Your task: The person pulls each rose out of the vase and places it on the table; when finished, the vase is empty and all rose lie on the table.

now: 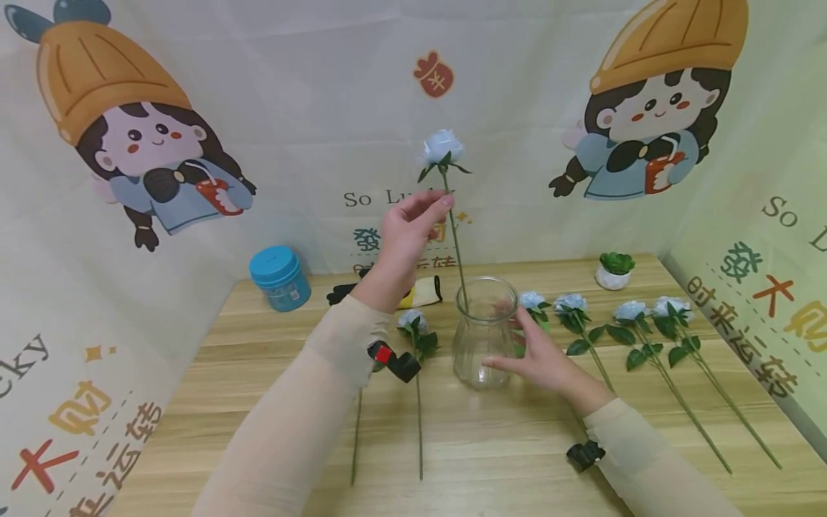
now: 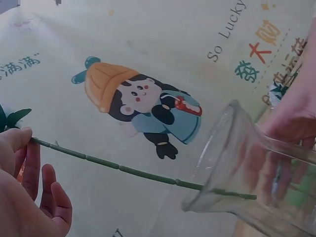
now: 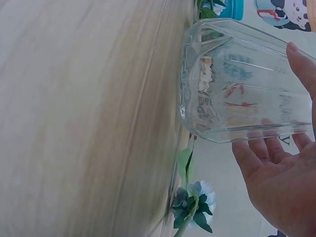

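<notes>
With thumb and fingertips, my left hand [image 1: 408,233] pinches an artificial rose [image 1: 443,148] by its stem, just below the pale blue bloom. The rose stands nearly upright over a clear glass vase [image 1: 481,352]. In the left wrist view the green stem [image 2: 133,172] passes through the vase's flared mouth, its lower tip inside the neck. My right hand [image 1: 543,353] holds the vase from the right side, thumb in front and fingers behind. Seen from the right wrist, the faceted glass vase [image 3: 242,94] has its base at the wooden table [image 3: 98,123].
Several blue roses [image 1: 629,310] lie on the table to the right, and a rose [image 1: 413,321] lies left of the vase. At the back are a blue-lidded tub [image 1: 280,278], a black, yellow and cream item [image 1: 426,292] and a potted succulent [image 1: 614,271]. Printed cloth [image 1: 297,86] hangs behind.
</notes>
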`<state>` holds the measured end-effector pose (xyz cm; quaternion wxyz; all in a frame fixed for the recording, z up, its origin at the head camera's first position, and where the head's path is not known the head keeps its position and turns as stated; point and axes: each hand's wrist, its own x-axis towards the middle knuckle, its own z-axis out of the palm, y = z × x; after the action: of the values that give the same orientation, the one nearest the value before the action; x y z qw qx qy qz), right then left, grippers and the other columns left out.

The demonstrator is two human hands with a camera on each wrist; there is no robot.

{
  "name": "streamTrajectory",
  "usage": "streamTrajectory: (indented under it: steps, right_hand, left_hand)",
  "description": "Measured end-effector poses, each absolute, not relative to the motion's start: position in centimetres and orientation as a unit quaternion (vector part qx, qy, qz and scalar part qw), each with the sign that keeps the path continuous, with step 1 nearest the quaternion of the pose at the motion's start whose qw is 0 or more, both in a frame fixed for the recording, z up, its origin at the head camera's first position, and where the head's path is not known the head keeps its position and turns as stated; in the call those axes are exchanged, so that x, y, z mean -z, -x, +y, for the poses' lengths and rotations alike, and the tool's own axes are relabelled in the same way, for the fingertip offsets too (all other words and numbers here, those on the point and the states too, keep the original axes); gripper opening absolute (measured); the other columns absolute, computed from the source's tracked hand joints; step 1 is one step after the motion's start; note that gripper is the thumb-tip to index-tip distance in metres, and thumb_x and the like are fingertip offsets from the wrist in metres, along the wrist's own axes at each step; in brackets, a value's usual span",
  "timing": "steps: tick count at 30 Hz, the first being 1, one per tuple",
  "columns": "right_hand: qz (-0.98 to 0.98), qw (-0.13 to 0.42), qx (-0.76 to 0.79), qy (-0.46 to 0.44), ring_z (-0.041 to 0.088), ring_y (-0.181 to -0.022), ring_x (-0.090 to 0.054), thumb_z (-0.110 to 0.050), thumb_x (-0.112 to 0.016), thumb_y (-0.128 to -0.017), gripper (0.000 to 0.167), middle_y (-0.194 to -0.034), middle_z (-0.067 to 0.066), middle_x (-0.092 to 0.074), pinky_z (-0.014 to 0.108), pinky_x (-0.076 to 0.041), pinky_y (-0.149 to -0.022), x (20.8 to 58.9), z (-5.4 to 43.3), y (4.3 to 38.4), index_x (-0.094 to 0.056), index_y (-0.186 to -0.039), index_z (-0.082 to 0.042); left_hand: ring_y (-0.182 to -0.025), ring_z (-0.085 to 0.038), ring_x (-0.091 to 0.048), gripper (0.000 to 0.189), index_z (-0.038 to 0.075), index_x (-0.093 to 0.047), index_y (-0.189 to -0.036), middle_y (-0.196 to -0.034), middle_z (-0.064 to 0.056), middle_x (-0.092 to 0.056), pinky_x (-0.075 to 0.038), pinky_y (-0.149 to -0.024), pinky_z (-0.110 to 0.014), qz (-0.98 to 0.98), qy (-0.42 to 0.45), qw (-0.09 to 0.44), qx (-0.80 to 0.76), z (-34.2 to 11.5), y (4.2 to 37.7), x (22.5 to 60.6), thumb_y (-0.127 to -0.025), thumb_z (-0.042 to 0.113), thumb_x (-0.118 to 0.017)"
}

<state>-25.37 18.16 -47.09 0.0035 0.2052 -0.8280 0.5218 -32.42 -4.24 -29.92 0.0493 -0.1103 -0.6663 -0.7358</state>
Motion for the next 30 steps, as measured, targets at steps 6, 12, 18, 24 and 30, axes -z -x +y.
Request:
streamTrajectory:
  steps: [6,12,18,24,30]
  right_hand:
    - [-0.829,0.003,-0.520,-0.205,0.045,-0.143,-0.043,-0.020,-0.089,-0.083,0.096,-0.159,0.018,-0.040,0.062,-0.039,-0.118,47.1,18.2,25.3,-0.029,-0.158,-0.014]
    - [-0.830,-0.003,-0.520,-0.202,0.045,-0.144,-0.042,-0.022,-0.088,-0.083,0.096,-0.159,0.019,-0.040,0.062,-0.039,-0.118,47.1,18.2,25.3,-0.029,-0.158,-0.015]
    - [-0.830,-0.001,-0.519,-0.202,0.045,-0.144,-0.042,-0.021,-0.089,-0.083,0.096,-0.160,0.019,-0.039,0.062,-0.039,-0.118,47.1,18.1,25.3,-0.029,-0.158,-0.015]
    - [-0.831,0.002,-0.517,-0.204,0.046,-0.143,-0.042,-0.021,-0.089,-0.083,0.097,-0.160,0.019,-0.039,0.063,-0.039,-0.118,47.2,18.1,25.4,-0.028,-0.158,-0.015]
    - [-0.832,0.003,-0.515,-0.206,0.045,-0.143,-0.043,-0.022,-0.089,-0.083,0.097,-0.159,0.018,-0.040,0.063,-0.040,-0.118,47.2,18.1,25.5,-0.028,-0.158,-0.017]
  left_hand:
    - [-0.089,-0.013,-0.062,0.020,0.012,-0.076,-0.112,-0.102,0.005,-0.072,-0.051,-0.073,-0.026,-0.640,0.130,0.091,0.752,-4.9,32.1,28.1,-0.096,0.024,-0.075]
    - [-0.084,-0.012,-0.061,0.014,0.013,-0.077,-0.108,-0.095,0.006,-0.072,-0.049,-0.072,-0.026,-0.623,0.136,0.111,0.763,-5.3,31.3,26.7,-0.095,0.020,-0.076]
    - [-0.081,-0.012,-0.059,0.013,0.012,-0.077,-0.106,-0.090,0.006,-0.070,-0.050,-0.069,-0.023,-0.613,0.136,0.116,0.769,-5.8,30.8,25.6,-0.095,0.017,-0.076]
    - [-0.084,-0.011,-0.061,0.012,0.012,-0.077,-0.105,-0.092,0.006,-0.071,-0.051,-0.070,-0.023,-0.617,0.136,0.113,0.766,-6.6,30.8,25.7,-0.095,0.018,-0.076]
    - [-0.090,-0.014,-0.060,0.016,0.012,-0.076,-0.110,-0.099,0.006,-0.072,-0.051,-0.074,-0.027,-0.651,0.131,0.102,0.741,-7.8,30.7,26.9,-0.096,0.021,-0.075]
